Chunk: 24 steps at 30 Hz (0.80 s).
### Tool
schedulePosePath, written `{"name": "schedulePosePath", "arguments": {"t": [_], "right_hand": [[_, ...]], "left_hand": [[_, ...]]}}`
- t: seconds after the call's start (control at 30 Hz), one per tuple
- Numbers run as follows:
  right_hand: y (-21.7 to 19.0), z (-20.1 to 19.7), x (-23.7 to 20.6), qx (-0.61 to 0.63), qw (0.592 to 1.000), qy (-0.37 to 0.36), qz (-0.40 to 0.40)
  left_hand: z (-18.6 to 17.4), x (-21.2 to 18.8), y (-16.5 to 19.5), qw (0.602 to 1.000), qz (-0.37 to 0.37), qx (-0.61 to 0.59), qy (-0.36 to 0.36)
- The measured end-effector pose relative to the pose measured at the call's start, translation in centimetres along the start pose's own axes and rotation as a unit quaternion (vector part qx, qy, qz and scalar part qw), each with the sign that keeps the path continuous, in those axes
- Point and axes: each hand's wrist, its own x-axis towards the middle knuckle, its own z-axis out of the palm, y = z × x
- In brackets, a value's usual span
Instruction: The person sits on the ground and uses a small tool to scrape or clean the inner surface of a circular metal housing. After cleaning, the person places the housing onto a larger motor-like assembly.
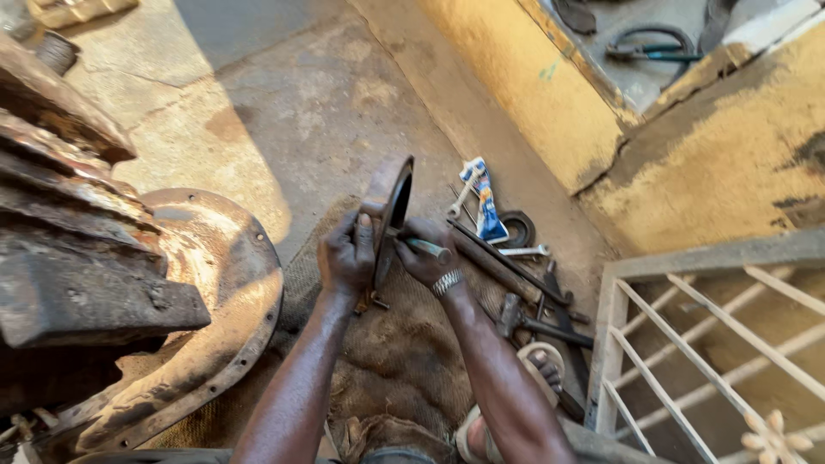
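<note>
Rusty metal disc (391, 206) stands on edge on sacking (404, 344); our left hand (346, 258) clamps its rim, our right hand (423, 253) grips a screwdriver (430, 250) against it.

Daylight is strong and warm, entering from eleven o'clock; a sunlit patch on the concrete floor (155, 112) is near glare. Centre lies in soft shade. Wide-angle bending shows at three o'clock on the white grille (713, 344). Focus is adequate throughout, with slight softness at the edges.
</note>
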Motion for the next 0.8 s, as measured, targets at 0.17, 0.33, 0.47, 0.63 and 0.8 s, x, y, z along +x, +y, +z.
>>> {"name": "schedulePosePath", "arguments": {"t": [0.17,0.33,0.47,0.63,0.8], "right_hand": [[0.3,0.3,-0.2,0.016,1.000,0.001,0.016],[0.8,0.6,-0.4,0.023,0.999,0.039,0.009],[0.7,0.5,-0.7,0.015,0.999,0.019,0.031],[0.0,0.3,-0.7,-0.038,0.999,0.005,0.002],[0.0,0.1,-0.7,-0.028,0.999,0.021,0.008]], "left_hand": [[0.3,0.3,0.0,0.998,-0.019,0.056,0.013],[0.6,0.5,-1.0,0.997,-0.039,0.061,-0.002],[0.7,0.4,-1.4,0.999,-0.031,0.045,-0.002],[0.8,0.1,-1.6,0.998,-0.041,0.040,-0.011],[0.7,0.2,-1.5,0.997,-0.039,0.059,-0.004]]}}
